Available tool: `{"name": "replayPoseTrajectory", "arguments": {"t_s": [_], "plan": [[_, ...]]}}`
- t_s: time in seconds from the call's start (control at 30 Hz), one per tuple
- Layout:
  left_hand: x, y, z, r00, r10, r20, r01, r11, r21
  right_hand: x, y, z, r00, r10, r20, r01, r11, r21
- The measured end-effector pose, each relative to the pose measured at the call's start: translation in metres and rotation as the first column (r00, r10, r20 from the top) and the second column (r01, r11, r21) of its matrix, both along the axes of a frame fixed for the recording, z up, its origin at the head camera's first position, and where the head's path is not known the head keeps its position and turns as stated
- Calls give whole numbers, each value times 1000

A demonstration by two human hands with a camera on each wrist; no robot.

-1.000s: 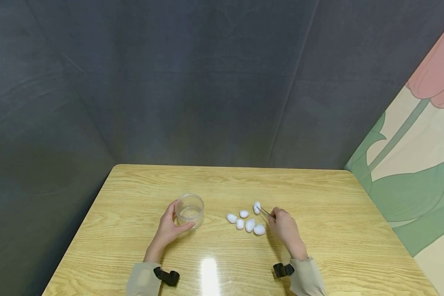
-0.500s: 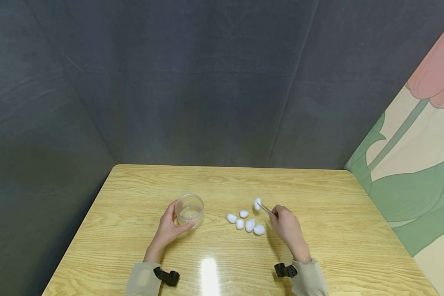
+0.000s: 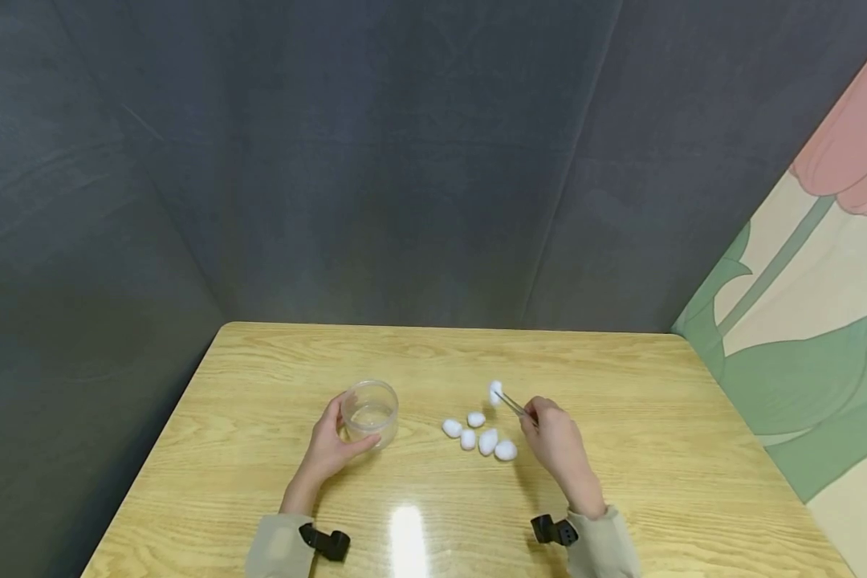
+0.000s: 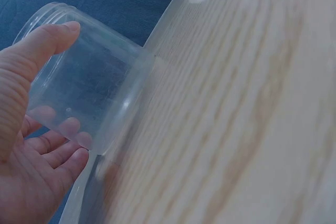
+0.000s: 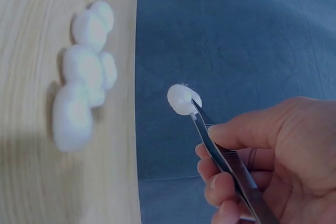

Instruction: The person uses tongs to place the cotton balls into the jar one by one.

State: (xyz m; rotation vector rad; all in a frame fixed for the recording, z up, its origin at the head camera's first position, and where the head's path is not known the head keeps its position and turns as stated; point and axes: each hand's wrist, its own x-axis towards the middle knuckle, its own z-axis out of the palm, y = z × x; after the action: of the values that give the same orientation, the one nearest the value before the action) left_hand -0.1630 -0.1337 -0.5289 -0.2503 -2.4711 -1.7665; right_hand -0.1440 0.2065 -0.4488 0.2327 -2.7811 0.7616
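A clear round plastic jar [image 3: 372,411] without a lid stands on the table at the left; nothing shows inside it. My left hand [image 3: 332,445] grips it, thumb on the near side and fingers around the far side. My right hand [image 3: 558,443] pinches metal tweezers [image 5: 226,161] between thumb and fingers. Between the tweezer tips is a white cotton ball [image 5: 182,99], lifted above the table. Several more cotton balls [image 3: 487,441] lie in a loose cluster on the table, left of my right hand and right of the jar.
The wood-grain table [image 3: 433,353] ends at a back edge against a dark grey curtain [image 3: 405,201]. A panel with a tulip picture [image 3: 824,337] stands at the right. Each wrist wears a black strap-mounted camera [image 3: 327,542].
My right hand has raised the cotton ball off the table in the tweezers, and it has shifted slightly left. The left hand and jar have stayed in place.
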Motion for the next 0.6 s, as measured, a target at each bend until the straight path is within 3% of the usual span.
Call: {"name": "replayPoseTrajectory", "arguments": {"t_s": [0.33, 0.6], "plan": [[-2, 0, -1, 1000, -1, 13, 1, 1000, 4, 0, -14, 16, 998, 14, -54, -14, 1000, 5], [0, 0, 0, 1000, -4, -4, 4, 1000, -2, 4, -26, 23, 999, 38, -26, -39, 999, -38]]}}
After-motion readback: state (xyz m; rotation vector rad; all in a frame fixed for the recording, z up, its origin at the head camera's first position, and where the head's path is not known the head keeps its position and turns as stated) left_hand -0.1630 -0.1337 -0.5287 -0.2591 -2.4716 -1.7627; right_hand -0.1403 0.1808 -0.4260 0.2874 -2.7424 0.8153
